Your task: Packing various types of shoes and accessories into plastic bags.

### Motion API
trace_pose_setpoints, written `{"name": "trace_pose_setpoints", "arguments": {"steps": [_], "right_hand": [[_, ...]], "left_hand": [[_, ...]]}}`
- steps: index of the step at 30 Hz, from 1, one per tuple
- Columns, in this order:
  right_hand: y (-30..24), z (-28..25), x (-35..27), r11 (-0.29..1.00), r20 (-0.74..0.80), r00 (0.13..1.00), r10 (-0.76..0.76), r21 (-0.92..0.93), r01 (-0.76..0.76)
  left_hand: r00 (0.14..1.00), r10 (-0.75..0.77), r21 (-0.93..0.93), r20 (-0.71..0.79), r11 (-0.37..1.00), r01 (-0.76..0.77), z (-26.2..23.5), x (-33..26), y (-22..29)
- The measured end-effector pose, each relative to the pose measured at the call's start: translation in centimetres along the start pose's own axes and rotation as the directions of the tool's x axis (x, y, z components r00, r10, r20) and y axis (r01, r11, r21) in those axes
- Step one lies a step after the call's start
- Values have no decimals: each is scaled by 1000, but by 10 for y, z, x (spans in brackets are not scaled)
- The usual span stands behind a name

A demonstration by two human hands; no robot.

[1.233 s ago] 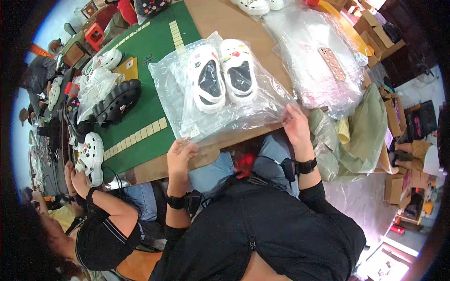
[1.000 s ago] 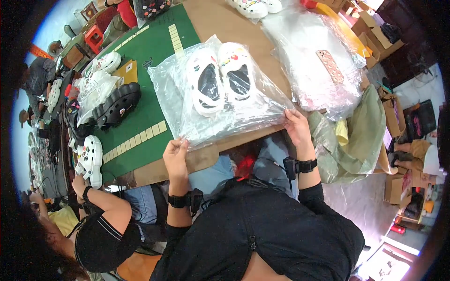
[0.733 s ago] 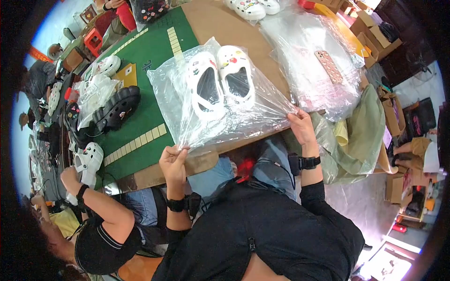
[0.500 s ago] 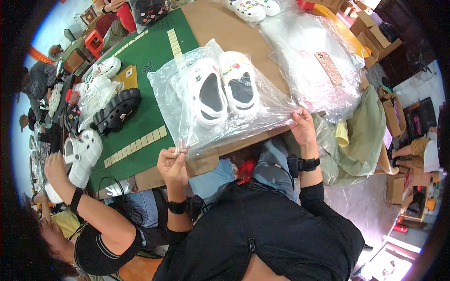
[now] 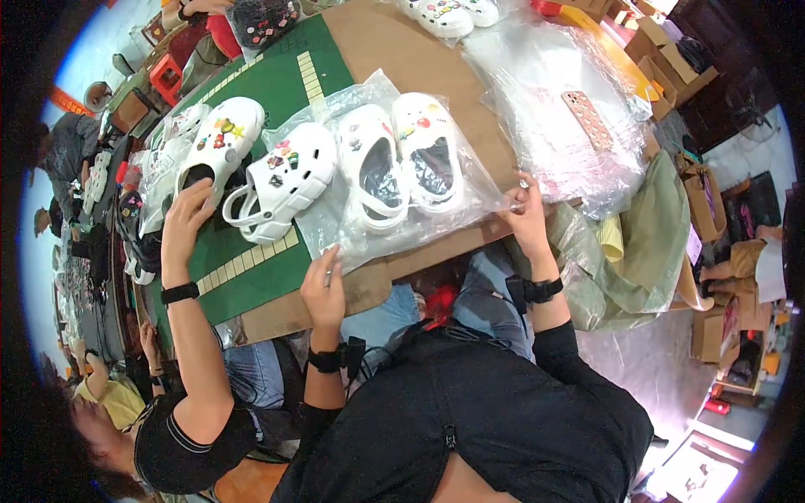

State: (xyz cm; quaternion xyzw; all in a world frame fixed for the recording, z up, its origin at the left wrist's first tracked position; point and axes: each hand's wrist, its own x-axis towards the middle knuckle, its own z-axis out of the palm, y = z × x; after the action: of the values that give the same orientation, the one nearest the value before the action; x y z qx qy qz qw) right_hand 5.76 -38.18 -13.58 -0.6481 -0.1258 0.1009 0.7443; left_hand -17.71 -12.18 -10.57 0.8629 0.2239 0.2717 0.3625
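A clear plastic bag (image 5: 465,189) lies across the near part of the table, a pair of white clogs with colourful charms inside: a left clog (image 5: 354,144) and a right clog (image 5: 419,121). My left hand (image 5: 323,293) pinches the bag's near left edge between thumb and fingers. At the right corner, my right hand (image 5: 528,222) grips the film with its fingertips. Another white clog with charms (image 5: 293,172) rests against the bag's left side, partly over it. Beyond that, a co-worker's hand (image 5: 186,218) holds a further white clog (image 5: 225,138) by its opening.
A stack of clear plastic bags (image 5: 537,92) lies at the right with a patterned pink phone case (image 5: 589,121) on top. More white clogs (image 5: 444,15) stand at the far edge. A green mat (image 5: 289,92) with rows of pale tiles covers the left table. Olive sheeting (image 5: 625,260) hangs at right.
The co-worker's arm has swung in from the left; two white clogs now stand beside my bag, covering the black clog. My hands have shifted slightly, still at the bag's edge.
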Motion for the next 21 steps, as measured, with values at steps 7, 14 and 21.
{"name": "trace_pose_setpoints", "arguments": {"steps": [7,14,21], "right_hand": [[-9,24,6,749,-2,949,-315,-614,248],[3,30,2,491,-47,938,-342,-861,136],[-57,58,-33,366,-43,765,-643,-894,258]], "left_hand": [[957,187,280,-222,952,-121,6,11,-3],[912,350,-34,-212,930,-365,23,16,9],[900,317,-277,-298,874,-399,39,20,8]]}}
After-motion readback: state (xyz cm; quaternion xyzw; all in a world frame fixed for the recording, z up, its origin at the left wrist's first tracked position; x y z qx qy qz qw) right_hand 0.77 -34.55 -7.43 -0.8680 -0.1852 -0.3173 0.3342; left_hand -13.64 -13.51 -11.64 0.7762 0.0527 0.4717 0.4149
